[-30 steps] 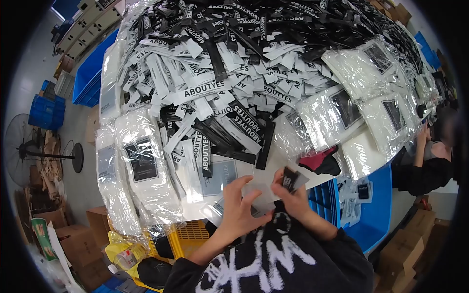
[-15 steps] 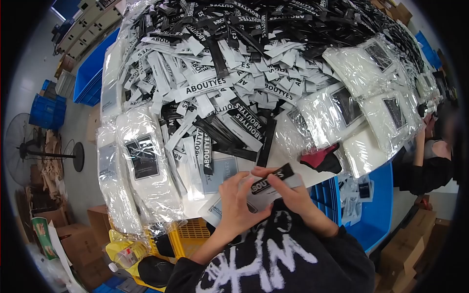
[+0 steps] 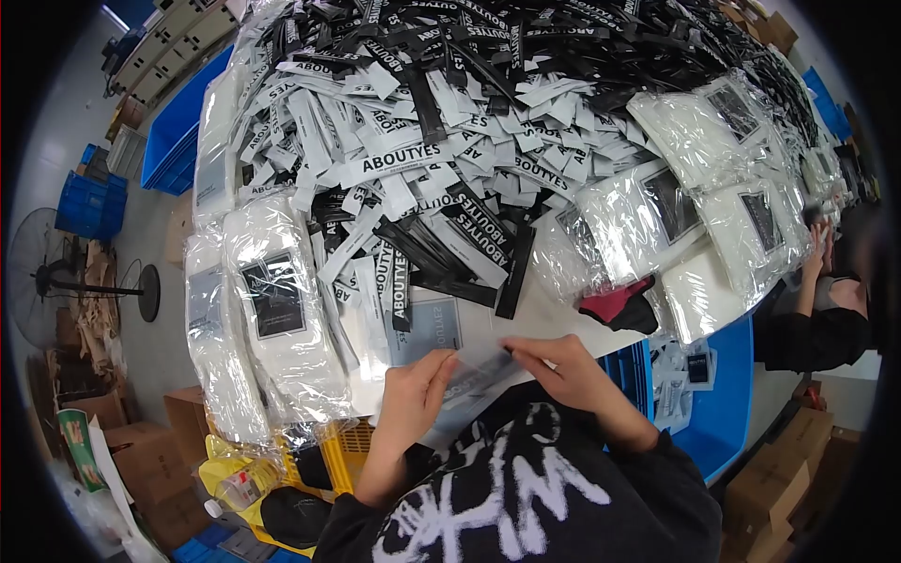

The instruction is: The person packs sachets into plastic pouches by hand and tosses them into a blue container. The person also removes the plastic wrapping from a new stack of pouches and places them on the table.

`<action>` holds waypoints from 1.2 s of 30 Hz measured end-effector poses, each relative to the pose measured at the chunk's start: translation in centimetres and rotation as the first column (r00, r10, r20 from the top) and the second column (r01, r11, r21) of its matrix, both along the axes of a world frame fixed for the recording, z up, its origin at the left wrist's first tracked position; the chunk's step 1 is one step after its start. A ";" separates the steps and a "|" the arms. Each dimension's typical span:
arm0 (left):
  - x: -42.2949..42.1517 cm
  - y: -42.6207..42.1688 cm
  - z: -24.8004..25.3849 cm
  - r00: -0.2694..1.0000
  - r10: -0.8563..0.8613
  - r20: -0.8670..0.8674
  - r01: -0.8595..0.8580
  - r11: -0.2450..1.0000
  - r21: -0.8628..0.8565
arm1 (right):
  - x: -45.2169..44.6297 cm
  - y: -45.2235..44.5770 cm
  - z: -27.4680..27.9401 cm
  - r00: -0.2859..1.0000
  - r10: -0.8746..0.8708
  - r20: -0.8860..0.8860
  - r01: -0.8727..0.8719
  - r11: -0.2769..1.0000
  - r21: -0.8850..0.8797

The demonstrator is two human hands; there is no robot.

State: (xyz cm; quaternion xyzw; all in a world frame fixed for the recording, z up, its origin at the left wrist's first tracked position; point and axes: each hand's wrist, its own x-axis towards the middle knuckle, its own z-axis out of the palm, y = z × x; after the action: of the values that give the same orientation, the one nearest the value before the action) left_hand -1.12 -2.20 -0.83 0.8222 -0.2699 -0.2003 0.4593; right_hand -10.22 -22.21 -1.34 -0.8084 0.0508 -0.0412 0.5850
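Between my hands, near the table's front edge, is a translucent plastic bag [image 3: 479, 366], blurred by motion. My left hand [image 3: 413, 389] pinches its left side. At the upper right of the bag my right hand [image 3: 563, 371] has thumb and fingers pressed together; a small dark piece shows at the fingertips. The black-and-white packet seen earlier cannot be made out clearly. Just beyond my left hand lies a flat grey printed bag [image 3: 424, 328]. Farther back are loose white packets [image 3: 404, 164] and black packets [image 3: 511, 272] in a large heap.
Wrapped white bundles stand at left [image 3: 282, 300] and right [image 3: 629, 225]. A dark red and black cloth [image 3: 619, 305] lies right of my hands. Below the table are a blue bin [image 3: 723, 403] and a yellow crate [image 3: 352, 450]. Another person's arm [image 3: 809, 281] shows at right.
My hands have moved apart, with the bag stretched between them. The black printed packet that was in my right hand no longer shows clearly. My left hand has shifted left and closed.
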 end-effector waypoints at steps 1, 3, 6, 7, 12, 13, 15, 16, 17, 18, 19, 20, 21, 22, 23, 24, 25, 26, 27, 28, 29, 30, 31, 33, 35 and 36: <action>0.1 0.1 0.1 0.999 -0.044 0.001 0.044 0.999 -0.020 | -0.3 -1.4 0.0 0.948 0.193 -0.252 -0.168 0.979 0.119; 0.2 0.0 0.3 0.993 -0.119 0.007 0.119 0.992 -0.051 | -0.3 -2.5 -0.7 0.894 0.388 -0.222 -0.317 0.901 0.298; -0.3 -0.5 0.3 0.977 -0.210 0.029 0.211 0.975 -0.065 | -0.1 -1.6 -2.2 0.842 0.492 -0.221 -0.374 0.828 0.418; -0.5 -0.7 -0.1 0.972 -0.233 0.041 0.235 0.970 -0.065 | 0.2 -1.0 -2.1 0.822 0.482 -0.301 -0.348 0.846 0.403; 0.0 -0.2 1.2 0.962 -0.171 -0.214 0.147 0.981 -0.123 | 0.2 -0.7 -2.0 0.896 0.290 -0.336 -0.036 0.802 0.596; -0.1 0.0 0.9 0.969 -0.076 -0.237 0.030 0.981 -0.191 | 0.0 0.0 -0.9 0.949 0.188 -0.252 0.037 0.730 0.683; -0.6 -0.2 0.2 0.950 0.054 -0.307 -0.157 0.933 -0.323 | -0.2 -0.3 -0.8 0.983 0.183 -0.001 -0.163 0.875 0.456; -0.7 -0.6 0.4 0.976 -0.014 -0.219 -0.063 0.938 -0.340 | -0.4 -0.1 -0.9 0.981 0.189 0.030 -0.185 0.898 0.399; -0.7 -1.1 0.8 0.988 -0.083 -0.129 0.033 0.936 -0.349 | -0.6 0.1 -1.0 0.979 0.197 0.059 -0.205 0.918 0.338; -0.6 -1.5 1.0 0.988 -0.148 -0.036 0.126 0.927 -0.354 | -0.6 0.2 -0.9 0.974 0.210 0.088 -0.226 0.935 0.272; -0.6 -1.3 0.9 0.981 -0.192 -0.041 0.168 0.928 -0.332 | -0.4 0.3 -0.5 0.972 0.186 0.147 -0.219 0.942 0.253; -0.8 -1.4 0.8 0.984 -0.175 0.005 0.168 0.931 -0.325 | -0.3 0.2 -0.3 0.968 0.169 0.185 -0.208 0.953 0.221; -1.1 -1.6 0.8 0.986 -0.160 0.051 0.168 0.934 -0.316 | -0.3 0.2 -0.3 0.963 0.151 0.224 -0.195 0.962 0.190; -1.3 -1.8 0.8 0.985 -0.146 0.096 0.169 0.937 -0.307 | -0.3 0.2 -0.2 0.956 0.133 0.262 -0.179 0.971 0.161; -1.5 -1.9 0.8 0.988 -0.133 0.081 0.152 0.938 -0.312 | -0.5 0.0 -0.1 0.965 0.138 0.222 -0.180 0.967 0.179; -1.6 -2.0 0.8 0.990 -0.123 0.066 0.137 0.938 -0.318 | -0.7 -0.5 0.0 0.973 0.142 0.182 -0.177 0.965 0.195; -1.7 -2.3 0.8 0.992 -0.119 0.050 0.129 0.936 -0.329 | -1.0 -0.9 0.2 0.980 0.139 0.139 -0.166 0.964 0.208; -1.8 -2.5 0.6 0.986 -0.139 0.089 0.158 0.949 -0.273 | -1.3 -1.4 0.1 0.979 0.144 0.146 -0.169 0.969 0.180; -1.8 -2.5 0.2 0.978 -0.165 0.126 0.190 0.957 -0.221 | -1.6 -2.1 -0.2 0.978 0.144 0.148 -0.166 0.975 0.147; -1.8 -2.7 -0.1 0.968 -0.194 0.161 0.220 0.961 -0.167 | -2.1 -2.7 -0.5 0.978 0.144 0.149 -0.162 0.980 0.116; -1.7 -3.1 -0.1 0.950 -0.228 0.212 0.256 0.959 -0.117 | -2.5 -3.0 -0.5 0.981 0.130 0.145 -0.144 0.985 0.096; -1.6 -3.6 0.0 0.937 -0.270 0.222 0.304 0.943 -0.134 | -3.0 -3.6 -0.1 0.985 0.110 0.134 -0.117 0.992 0.043; -1.3 -4.1 0.1 0.923 -0.306 0.234 0.345 0.927 -0.149 | -3.7 -4.6 0.5 0.987 0.097 0.127 -0.097 0.995 -0.009; -0.2 -4.3 1.1 0.927 -0.326 0.183 0.359 0.914 -0.190 | -6.3 -7.5 2.4 0.989 0.146 -0.036 -0.150 0.976 -0.155; 1.3 -3.9 3.5 0.961 -0.248 0.124 0.277 0.885 -0.374 | -8.6 -9.0 5.4 0.943 0.121 -0.310 -0.249 0.875 -0.415; 1.7 -3.5 4.8 0.974 -0.211 0.087 0.227 0.858 -0.461 | -9.4 -8.6 7.2 0.914 0.036 -0.404 -0.283 0.769 -0.574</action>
State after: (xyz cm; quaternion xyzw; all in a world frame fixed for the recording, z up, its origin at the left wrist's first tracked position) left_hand 0.54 -5.70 3.95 0.6545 -0.4093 -0.1664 0.6135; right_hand -19.63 -30.78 5.87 -0.9494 0.0734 0.1482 0.2671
